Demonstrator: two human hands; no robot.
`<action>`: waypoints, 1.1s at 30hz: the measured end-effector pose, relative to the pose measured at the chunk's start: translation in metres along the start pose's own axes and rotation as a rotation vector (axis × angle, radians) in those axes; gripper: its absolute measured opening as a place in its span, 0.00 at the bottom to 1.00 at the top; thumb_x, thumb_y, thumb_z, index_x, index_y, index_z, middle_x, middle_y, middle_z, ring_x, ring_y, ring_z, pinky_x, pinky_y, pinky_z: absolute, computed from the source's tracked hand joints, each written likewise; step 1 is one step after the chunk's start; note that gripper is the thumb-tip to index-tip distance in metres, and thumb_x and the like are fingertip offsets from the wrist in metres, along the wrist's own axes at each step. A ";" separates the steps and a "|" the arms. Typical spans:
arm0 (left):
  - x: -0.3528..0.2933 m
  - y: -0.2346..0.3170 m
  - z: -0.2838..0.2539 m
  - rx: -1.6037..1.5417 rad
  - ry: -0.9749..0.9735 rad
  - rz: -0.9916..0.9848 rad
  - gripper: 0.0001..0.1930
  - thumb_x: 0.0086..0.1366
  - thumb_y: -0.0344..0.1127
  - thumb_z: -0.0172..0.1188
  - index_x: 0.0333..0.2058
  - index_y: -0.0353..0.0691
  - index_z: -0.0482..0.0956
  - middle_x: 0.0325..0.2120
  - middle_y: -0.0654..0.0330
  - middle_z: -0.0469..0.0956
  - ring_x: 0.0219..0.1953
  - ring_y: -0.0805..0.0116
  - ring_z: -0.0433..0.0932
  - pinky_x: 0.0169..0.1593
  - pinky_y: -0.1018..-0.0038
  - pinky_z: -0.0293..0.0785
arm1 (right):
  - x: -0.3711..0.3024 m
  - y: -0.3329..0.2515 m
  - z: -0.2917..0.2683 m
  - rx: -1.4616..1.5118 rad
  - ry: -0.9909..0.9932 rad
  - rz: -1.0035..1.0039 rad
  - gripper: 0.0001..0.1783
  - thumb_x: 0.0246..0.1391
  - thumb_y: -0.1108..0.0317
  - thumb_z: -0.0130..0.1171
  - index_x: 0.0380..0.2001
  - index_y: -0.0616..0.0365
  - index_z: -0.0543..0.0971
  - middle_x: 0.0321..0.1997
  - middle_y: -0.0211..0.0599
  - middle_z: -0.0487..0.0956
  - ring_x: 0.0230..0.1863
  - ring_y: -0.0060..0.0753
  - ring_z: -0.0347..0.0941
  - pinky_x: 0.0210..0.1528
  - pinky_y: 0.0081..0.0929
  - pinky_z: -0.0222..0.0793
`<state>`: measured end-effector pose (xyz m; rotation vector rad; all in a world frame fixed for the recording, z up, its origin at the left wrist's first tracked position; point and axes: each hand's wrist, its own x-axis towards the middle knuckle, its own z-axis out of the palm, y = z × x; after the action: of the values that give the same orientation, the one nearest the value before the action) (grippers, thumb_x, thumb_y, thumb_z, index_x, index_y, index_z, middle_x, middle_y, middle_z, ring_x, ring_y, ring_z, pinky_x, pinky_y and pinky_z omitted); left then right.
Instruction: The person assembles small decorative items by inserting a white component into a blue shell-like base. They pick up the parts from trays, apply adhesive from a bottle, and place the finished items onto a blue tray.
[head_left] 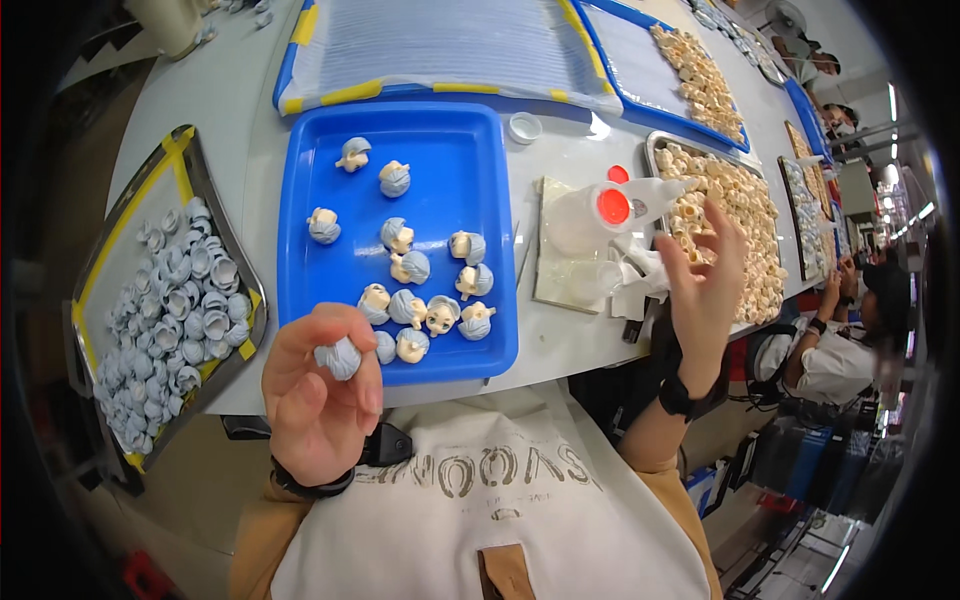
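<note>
Hair cap pinched in left hand, lower left; right hand spread empty above face tray. Judged: face to be picked next.

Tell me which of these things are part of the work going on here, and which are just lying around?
In use:
- left hand, pinching a pale blue hair piece
- right hand, open beside the glue bottle
- blue tray of assembled doll heads
- metal tray of blue hair pieces
- tray of cream heads

Lying about:
- small white cap
- covered blue tray

Long pale worktable, ceiling strip lights far right.
</note>
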<state>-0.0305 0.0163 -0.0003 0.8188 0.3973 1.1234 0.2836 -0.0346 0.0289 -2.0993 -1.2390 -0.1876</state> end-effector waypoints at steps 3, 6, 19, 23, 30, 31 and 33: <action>-0.001 0.002 -0.003 -0.019 -0.059 0.008 0.23 0.65 0.45 0.53 0.50 0.31 0.68 0.42 0.46 0.67 0.24 0.70 0.72 0.19 0.82 0.65 | 0.011 -0.001 0.008 -0.040 -0.070 -0.064 0.27 0.45 0.62 0.68 0.47 0.63 0.74 0.46 0.41 0.73 0.40 0.35 0.72 0.35 0.30 0.68; -0.001 0.002 -0.004 -0.038 -0.078 0.009 0.23 0.65 0.45 0.53 0.49 0.31 0.68 0.42 0.46 0.66 0.24 0.70 0.72 0.19 0.82 0.65 | 0.021 0.006 0.019 -0.120 -0.097 -0.101 0.22 0.45 0.62 0.68 0.40 0.64 0.75 0.41 0.43 0.75 0.38 0.38 0.73 0.37 0.34 0.70; 0.003 0.001 -0.002 -0.013 -0.123 -0.034 0.21 0.64 0.45 0.52 0.46 0.30 0.69 0.41 0.45 0.68 0.24 0.69 0.73 0.19 0.81 0.65 | -0.023 0.005 -0.025 0.582 -0.224 0.231 0.18 0.48 0.78 0.56 0.41 0.60 0.63 0.37 0.37 0.77 0.34 0.20 0.73 0.35 0.16 0.68; 0.002 0.001 -0.001 -0.032 -0.115 -0.029 0.22 0.64 0.45 0.52 0.45 0.29 0.69 0.40 0.45 0.68 0.24 0.69 0.73 0.20 0.82 0.65 | -0.036 -0.003 -0.040 0.520 -0.410 0.246 0.19 0.47 0.77 0.57 0.43 0.61 0.64 0.31 0.39 0.78 0.32 0.19 0.73 0.33 0.17 0.67; 0.003 0.003 0.000 -0.013 -0.120 -0.062 0.25 0.64 0.47 0.53 0.45 0.27 0.69 0.40 0.45 0.68 0.24 0.69 0.73 0.20 0.82 0.66 | -0.037 -0.007 -0.056 0.322 -0.443 0.077 0.19 0.45 0.75 0.60 0.44 0.63 0.76 0.32 0.39 0.80 0.32 0.25 0.75 0.37 0.21 0.69; 0.003 0.003 0.000 -0.016 -0.120 -0.069 0.25 0.63 0.47 0.53 0.46 0.27 0.69 0.41 0.45 0.68 0.25 0.69 0.73 0.21 0.82 0.66 | -0.037 -0.013 -0.057 0.316 -0.452 0.103 0.19 0.45 0.74 0.60 0.44 0.63 0.76 0.32 0.39 0.80 0.33 0.25 0.76 0.38 0.21 0.70; 0.003 0.002 -0.001 -0.019 -0.117 -0.058 0.25 0.63 0.46 0.54 0.47 0.27 0.68 0.41 0.45 0.68 0.26 0.69 0.73 0.22 0.81 0.67 | -0.036 -0.017 -0.059 0.308 -0.462 0.134 0.18 0.45 0.74 0.60 0.43 0.64 0.77 0.33 0.39 0.80 0.34 0.26 0.76 0.39 0.22 0.70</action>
<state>-0.0312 0.0199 0.0014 0.8465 0.3105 1.0191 0.2625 -0.0916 0.0656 -1.9985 -1.2779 0.5438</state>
